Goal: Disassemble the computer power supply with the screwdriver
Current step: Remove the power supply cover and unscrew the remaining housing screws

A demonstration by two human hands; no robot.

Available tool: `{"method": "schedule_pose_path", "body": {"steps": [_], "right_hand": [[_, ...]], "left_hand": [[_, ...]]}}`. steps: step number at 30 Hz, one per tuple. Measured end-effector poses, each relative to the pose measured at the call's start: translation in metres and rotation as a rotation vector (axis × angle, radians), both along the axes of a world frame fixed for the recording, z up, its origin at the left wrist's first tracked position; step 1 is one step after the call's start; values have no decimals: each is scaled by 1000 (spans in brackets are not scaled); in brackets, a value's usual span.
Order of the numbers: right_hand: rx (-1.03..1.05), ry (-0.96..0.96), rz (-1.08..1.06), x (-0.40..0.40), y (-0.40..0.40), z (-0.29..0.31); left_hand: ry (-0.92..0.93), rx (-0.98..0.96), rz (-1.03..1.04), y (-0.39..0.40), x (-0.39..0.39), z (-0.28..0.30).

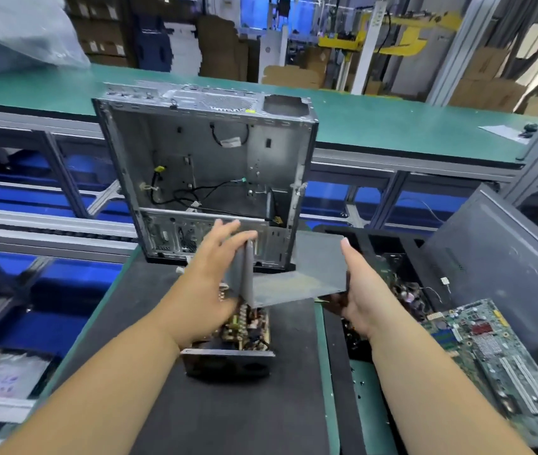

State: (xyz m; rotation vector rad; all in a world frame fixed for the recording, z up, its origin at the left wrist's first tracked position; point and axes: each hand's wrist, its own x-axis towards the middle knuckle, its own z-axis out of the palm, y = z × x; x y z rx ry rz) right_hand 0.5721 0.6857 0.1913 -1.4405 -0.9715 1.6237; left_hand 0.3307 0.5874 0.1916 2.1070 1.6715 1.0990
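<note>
The grey sheet-metal cover (297, 274) of the power supply was off its base and held in the air between both hands, just above and slightly beyond the rest of the unit. The left hand (215, 277) lay against the cover's left wall, its fingers straight and spread along the outside of the metal, with the thumb hidden behind the wall, so whether it hooked the edge could not be told. The right hand (359, 290) met the cover's right edge with straight fingers pointing away from the person, the palm turned inward against the metal; the thumb seemed to pass beneath the plate, though that part lay in shadow. The cover tilted, its flat panel facing up and its open side toward the camera. Below it, the power supply base (235, 349) sat on the dark mat (228, 415) of the worktop, its circuit board with coils and other components exposed, its dark front wall nearest the person. Just beyond the base stood an opened computer case (205, 165), gutted, with a few loose black cables inside. To the right, a green motherboard (504, 356) lay tilted on the worktop, near a heap of dark parts and wires (405, 290), and a dark case side panel (504, 274) leaned behind it. A green conveyor surface (376, 119) ran across the background. No screwdriver could be made out.
</note>
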Motion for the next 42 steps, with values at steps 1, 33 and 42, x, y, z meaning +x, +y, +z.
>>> {"method": "schedule_pose_path", "body": {"steps": [1, 33, 42], "right_hand": [[1, -8, 23, -13, -1, 1], [-265, -206, 359, -289, -27, -66], [-114, -526, 544, -292, -22, -46]], "left_hand": [[62, 18, 90, -4, -14, 1], [-800, -583, 132, -50, -247, -98], [-804, -626, 113, -33, -246, -100]]}}
